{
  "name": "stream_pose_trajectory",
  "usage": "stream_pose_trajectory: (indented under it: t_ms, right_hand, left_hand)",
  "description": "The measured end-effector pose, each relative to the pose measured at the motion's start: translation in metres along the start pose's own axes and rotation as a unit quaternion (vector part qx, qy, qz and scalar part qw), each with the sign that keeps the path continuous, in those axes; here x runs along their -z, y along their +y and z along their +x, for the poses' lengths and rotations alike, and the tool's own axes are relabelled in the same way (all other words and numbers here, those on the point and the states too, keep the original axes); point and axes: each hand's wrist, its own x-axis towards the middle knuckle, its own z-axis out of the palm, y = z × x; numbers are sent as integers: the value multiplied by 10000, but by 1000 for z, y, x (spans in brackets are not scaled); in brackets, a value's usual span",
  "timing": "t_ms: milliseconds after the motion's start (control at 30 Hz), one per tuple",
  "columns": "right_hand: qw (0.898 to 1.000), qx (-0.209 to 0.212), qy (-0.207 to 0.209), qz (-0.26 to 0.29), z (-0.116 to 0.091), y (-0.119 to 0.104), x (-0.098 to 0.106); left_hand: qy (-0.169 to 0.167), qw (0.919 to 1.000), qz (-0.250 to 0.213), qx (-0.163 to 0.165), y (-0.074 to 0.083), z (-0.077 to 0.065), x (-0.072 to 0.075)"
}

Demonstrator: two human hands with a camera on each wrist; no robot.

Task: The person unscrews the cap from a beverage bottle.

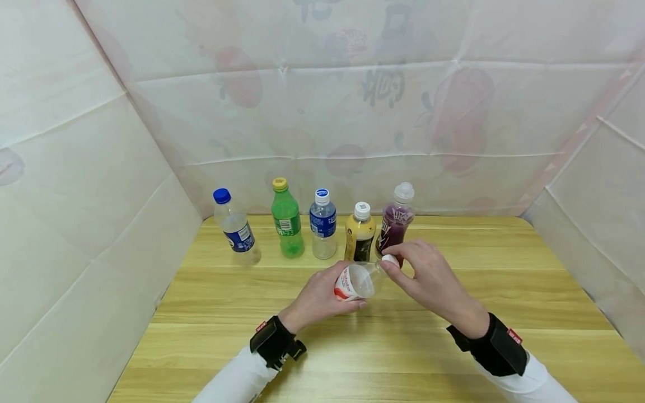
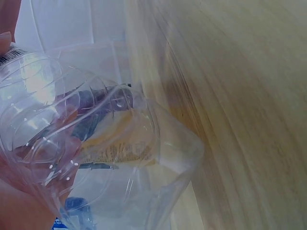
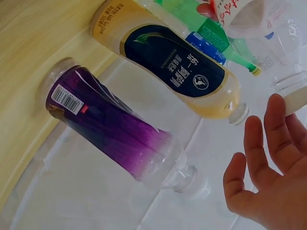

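My left hand (image 1: 319,295) grips a clear plastic bottle (image 1: 360,280) with a white and red label, tilted so its neck points right. My right hand (image 1: 430,280) pinches a white cap (image 1: 389,259) between thumb and fingers, right at the bottle's mouth. In the right wrist view the cap (image 3: 296,100) sits close against the clear neck, with the other fingers spread loosely. The left wrist view shows the bottle's ribbed transparent body (image 2: 120,129), light shining through it. Most of the label is hidden there.
Behind my hands stand a blue-capped clear bottle (image 1: 239,235), a green bottle (image 1: 286,224), a blue-labelled bottle (image 1: 323,224), a yellow bottle (image 1: 360,229) and a purple bottle (image 1: 396,221). The wooden table (image 1: 504,268) meets white cloth walls (image 1: 302,112) at the back and sides.
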Motion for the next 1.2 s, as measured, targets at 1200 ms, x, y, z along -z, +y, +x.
stream_pose_trajectory:
  t_ms: [1200]
  right_hand:
    - [9928,-134,-903,-782,-32,37,4]
  left_hand:
    - [452,9987,-206,125,-6,-4,12]
